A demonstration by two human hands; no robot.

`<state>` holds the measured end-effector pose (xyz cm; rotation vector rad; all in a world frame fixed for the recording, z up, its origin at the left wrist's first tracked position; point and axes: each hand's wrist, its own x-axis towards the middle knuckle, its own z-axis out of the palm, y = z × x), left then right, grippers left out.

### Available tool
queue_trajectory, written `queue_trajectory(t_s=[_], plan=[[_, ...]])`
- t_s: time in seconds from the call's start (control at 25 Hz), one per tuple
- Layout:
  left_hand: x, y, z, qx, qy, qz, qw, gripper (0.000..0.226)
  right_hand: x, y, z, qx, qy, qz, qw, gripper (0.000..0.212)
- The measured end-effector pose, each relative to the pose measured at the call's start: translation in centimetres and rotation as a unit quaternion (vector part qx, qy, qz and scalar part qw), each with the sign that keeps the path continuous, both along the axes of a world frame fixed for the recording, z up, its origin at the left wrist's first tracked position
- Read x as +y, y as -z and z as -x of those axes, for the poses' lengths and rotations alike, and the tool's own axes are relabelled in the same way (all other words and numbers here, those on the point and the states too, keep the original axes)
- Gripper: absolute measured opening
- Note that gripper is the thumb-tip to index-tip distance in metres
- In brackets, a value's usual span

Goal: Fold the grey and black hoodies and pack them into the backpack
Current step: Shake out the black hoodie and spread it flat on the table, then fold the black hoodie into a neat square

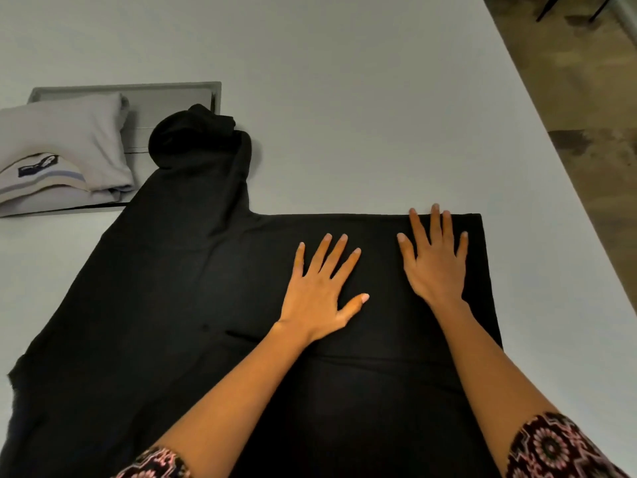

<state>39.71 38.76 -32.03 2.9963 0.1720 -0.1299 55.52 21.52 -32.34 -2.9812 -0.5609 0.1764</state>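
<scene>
A pale matte white tabletop (344, 98) fills the view, with mottled brown flooring (579, 98) beyond its right edge. The black cotton hoodie (172, 288) lies spread along the near edge, its bunched hood towards the far left. The left hand (319, 294) and right hand (436, 267) both press flat on its right part, fingers straight and splayed, gripping nothing. At the left edge, the folded light grey hoodie (69, 139) rests on a flat grey tray (165, 93).

soft, diffuse light on the pale table (344, 98); faint shadow right of the black hoodie (155, 288), whose folds sink into darkness. wide-angle bending at edges; slight softness throughout.
</scene>
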Motion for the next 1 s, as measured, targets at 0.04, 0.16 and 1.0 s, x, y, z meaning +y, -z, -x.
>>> queue_trajectory(t_s=[0.04,0.16,1.0], plan=[[0.0,0.0,-0.3,0.006,-0.005,-0.01,1.0,0.076,-0.5,0.0,-0.3,-0.004,0.004,0.002,1.0,0.059],[-0.2,0.0,-0.3,0.009,-0.004,-0.015,1.0,0.076,-2.0,-0.3,-1.5,0.002,0.021,0.011,1.0,0.06],[13.9,-6.0,-3.5,0.092,0.113,-0.085,0.986,0.027,5.9,-5.2,2.4,0.044,-0.237,-0.102,0.965,0.019]])
